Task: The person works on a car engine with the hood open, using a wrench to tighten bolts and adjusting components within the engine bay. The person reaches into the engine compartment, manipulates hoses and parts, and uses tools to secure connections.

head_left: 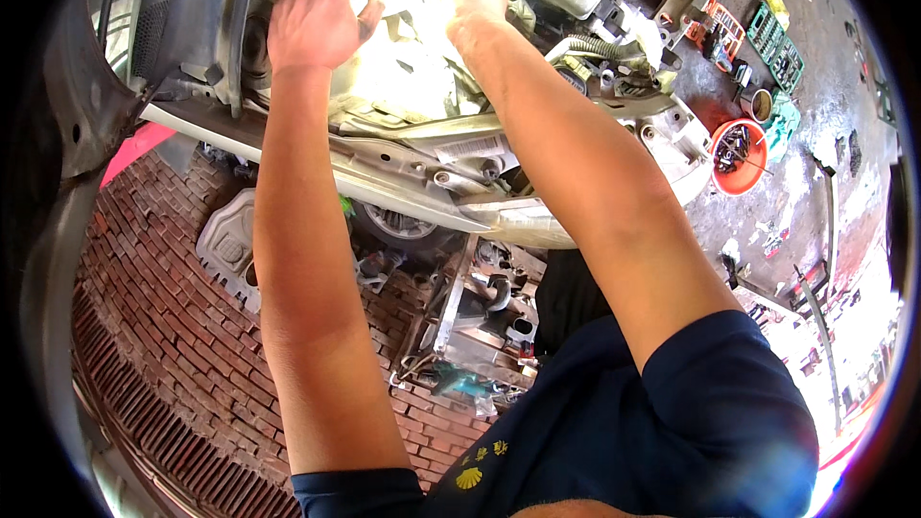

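Observation:
Both my arms reach over the front of a car into its engine bay (413,77), which strong light largely washes out. My left hand (318,21) lies back-up over the engine parts on the left, its thumb standing apart from the fingers. Nothing shows in its grasp, though glare blurs the fingertips. Further right, my right hand (474,6) reaches down among the bright parts. Its fingers are lost in the glare, so I cannot see what it touches. A ribbed hose (590,46) runs to the right of my right forearm.
The car's front panel (384,158) crosses below my forearms. A grey metal cover (228,235) lies on the brick floor (163,269). Near my body stands a metal tray (446,312) of parts. At right are an orange bucket (758,146) of small parts and a green tool case (775,43).

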Action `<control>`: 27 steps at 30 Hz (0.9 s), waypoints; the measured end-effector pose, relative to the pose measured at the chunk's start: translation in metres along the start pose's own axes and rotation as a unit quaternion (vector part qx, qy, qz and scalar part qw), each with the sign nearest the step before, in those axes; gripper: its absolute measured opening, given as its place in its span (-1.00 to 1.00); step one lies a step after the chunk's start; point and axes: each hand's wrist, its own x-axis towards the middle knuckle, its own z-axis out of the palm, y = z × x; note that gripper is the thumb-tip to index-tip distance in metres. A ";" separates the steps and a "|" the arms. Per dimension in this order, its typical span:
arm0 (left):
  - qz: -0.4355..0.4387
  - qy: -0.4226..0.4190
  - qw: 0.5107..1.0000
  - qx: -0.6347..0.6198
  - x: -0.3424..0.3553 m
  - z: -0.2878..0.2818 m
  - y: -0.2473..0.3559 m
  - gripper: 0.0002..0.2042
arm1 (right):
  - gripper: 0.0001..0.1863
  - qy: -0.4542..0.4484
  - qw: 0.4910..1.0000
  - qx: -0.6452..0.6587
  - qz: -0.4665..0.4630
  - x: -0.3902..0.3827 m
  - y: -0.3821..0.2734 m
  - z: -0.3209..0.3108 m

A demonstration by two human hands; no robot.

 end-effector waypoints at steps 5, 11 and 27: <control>-0.002 -0.013 1.000 0.000 0.000 0.003 -0.001 -0.53 | -0.74 -0.011 0.995 -0.091 -0.039 0.013 -0.013 0.033; 0.001 -0.013 1.000 0.009 0.007 0.000 0.003 -0.52 | -0.70 0.116 0.968 -0.153 -0.160 0.028 -0.014 0.052; 0.002 -0.024 1.000 -0.007 0.005 -0.003 0.004 -0.52 | -0.57 -0.026 0.995 0.077 0.063 0.001 0.022 -0.020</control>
